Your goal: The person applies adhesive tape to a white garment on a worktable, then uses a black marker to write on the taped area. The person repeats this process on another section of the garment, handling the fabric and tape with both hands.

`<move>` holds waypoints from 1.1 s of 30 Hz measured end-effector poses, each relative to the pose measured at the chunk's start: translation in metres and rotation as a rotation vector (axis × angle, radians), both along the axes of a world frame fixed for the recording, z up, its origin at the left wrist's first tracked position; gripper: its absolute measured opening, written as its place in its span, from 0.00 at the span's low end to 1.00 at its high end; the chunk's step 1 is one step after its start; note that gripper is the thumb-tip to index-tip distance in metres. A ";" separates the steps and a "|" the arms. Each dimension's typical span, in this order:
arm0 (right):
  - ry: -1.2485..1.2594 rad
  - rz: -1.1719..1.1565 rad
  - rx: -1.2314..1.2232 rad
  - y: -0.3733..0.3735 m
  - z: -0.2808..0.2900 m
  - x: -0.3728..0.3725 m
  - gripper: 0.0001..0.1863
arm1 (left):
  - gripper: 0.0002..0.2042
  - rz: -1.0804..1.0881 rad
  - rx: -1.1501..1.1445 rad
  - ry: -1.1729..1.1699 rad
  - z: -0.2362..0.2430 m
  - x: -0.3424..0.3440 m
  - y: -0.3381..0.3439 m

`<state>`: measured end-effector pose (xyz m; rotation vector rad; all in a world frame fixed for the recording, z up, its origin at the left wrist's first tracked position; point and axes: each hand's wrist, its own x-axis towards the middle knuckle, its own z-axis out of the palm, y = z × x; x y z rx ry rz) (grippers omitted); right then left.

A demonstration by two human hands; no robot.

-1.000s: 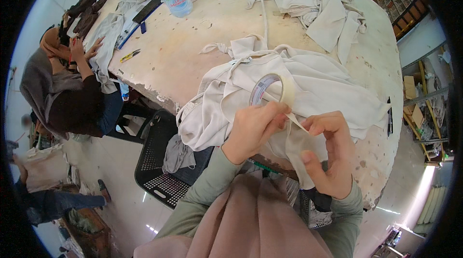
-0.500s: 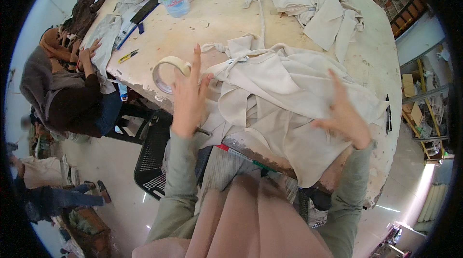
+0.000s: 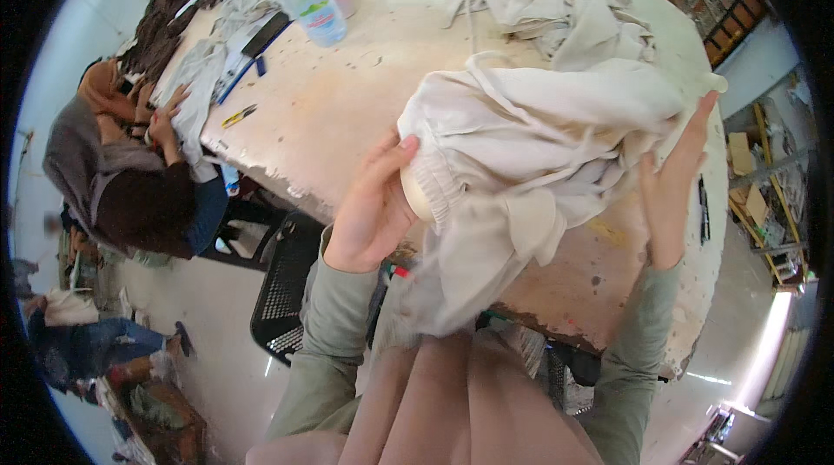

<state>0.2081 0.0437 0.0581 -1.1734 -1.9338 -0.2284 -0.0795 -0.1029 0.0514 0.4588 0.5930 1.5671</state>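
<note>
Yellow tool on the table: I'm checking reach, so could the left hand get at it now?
Probably yes: open table shows between the left hand and the yellow tool, though that hand seems to hold the cloth.

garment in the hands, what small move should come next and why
Probably lower the garment onto the table and spread it: it looks bunched, the left hand holds its gathered edge, the right hand is open by its other end, and its lower folds hang over the table's near edge.

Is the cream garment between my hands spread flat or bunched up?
Bunched up: the cream garment shows loose, overlapping folds between the left hand and the right hand.
</note>
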 end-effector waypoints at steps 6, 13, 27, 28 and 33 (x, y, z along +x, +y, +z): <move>-0.015 0.549 -0.420 -0.113 -0.025 -0.073 0.52 | 0.16 -0.087 0.094 -0.586 -0.004 0.013 0.031; 0.096 0.240 -0.480 -0.050 -0.011 -0.034 0.55 | 0.17 0.878 0.351 0.322 0.030 -0.033 0.024; 0.098 -0.127 -0.525 0.036 0.011 0.079 0.42 | 0.29 0.673 -0.093 0.556 -0.039 -0.104 0.074; 0.087 -0.004 -0.490 0.036 0.006 0.072 0.41 | 0.26 0.784 -0.125 0.587 -0.045 -0.085 0.074; -0.054 0.322 -0.444 0.012 -0.028 0.002 0.45 | 0.18 0.107 0.248 1.359 -0.046 -0.014 0.097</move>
